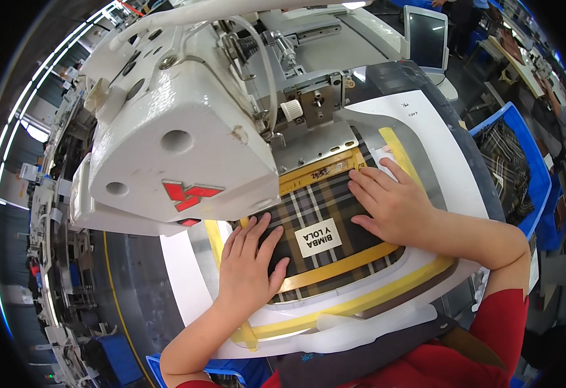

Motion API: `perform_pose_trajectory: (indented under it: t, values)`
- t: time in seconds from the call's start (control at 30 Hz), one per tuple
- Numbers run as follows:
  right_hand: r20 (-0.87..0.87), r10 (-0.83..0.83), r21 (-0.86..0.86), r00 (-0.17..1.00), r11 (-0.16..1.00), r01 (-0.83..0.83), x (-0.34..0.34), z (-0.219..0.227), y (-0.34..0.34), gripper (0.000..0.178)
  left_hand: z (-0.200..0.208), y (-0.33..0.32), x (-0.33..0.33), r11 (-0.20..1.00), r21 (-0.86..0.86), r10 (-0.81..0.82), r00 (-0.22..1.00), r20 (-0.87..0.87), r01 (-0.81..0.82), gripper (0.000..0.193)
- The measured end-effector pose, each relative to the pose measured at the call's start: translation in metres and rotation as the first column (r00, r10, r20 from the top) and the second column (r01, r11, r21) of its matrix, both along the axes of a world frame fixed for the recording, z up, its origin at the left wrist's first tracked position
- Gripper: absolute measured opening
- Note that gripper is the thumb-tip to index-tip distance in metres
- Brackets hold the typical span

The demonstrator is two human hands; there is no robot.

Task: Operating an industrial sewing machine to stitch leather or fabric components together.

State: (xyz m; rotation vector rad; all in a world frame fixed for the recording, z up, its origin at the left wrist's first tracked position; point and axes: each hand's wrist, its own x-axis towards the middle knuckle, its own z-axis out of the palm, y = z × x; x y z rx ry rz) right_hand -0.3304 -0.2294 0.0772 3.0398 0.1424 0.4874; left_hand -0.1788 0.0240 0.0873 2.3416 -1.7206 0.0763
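Note:
Under the head of a white industrial sewing machine (186,129) lies a dark plaid fabric panel (360,252) with a small cream label (318,239) on it. A yellow frame (335,267) borders the label area, its far bar beside the machine's metal clamp plate (315,150). My left hand (249,265) rests on the panel's left side, fingers spread and pointing away from me. On the right, my right hand (386,204) lies across the frame's far right corner, fingers extended. Neither hand grips anything. The machine head hides part of the panel's far left.
White template sheets edged with yellow tape (354,309) surround the panel on the dark worktable (142,284). At right stands a blue bin (529,136) holding plaid pieces. A screen (426,40) stands behind, with people farther back. Rolled white material (373,326) lies along the near edge.

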Motion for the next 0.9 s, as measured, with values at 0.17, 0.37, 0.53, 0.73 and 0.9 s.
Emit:
perform_pose_trajectory:
  t: [0.17, 0.37, 0.53, 0.73, 0.9]
  values:
    - [0.003, 0.060, -0.006, 0.998, 0.998, -0.060, 0.002, -0.004, -0.008, 0.051, 0.002, -0.008, -0.005, 0.999, 0.037, 0.033, 0.999, 0.023, -0.034, 0.049]
    - [-0.001, 0.103, -0.045, 0.995, 0.994, -0.103, 0.004, -0.010, -0.014, 0.052, -0.006, -0.030, -0.008, 1.000, 0.016, 0.022, 1.000, -0.012, -0.022, 0.051]
    - [-0.045, 0.096, -0.083, 0.994, 0.992, -0.099, 0.005, -0.015, -0.017, 0.051, -0.015, -0.053, -0.015, 0.999, 0.017, -0.033, 0.999, -0.023, 0.033, 0.054]
    - [-0.066, 0.138, -0.078, 0.988, 0.987, -0.143, 0.009, -0.024, -0.023, 0.050, -0.024, -0.072, -0.017, 0.997, -0.012, -0.073, 0.997, -0.041, 0.072, 0.055]
    - [-0.057, 0.178, -0.064, 0.982, 0.981, -0.181, 0.008, -0.033, -0.030, 0.050, -0.031, -0.086, -0.018, 0.994, -0.045, -0.104, 0.990, -0.099, 0.100, 0.057]
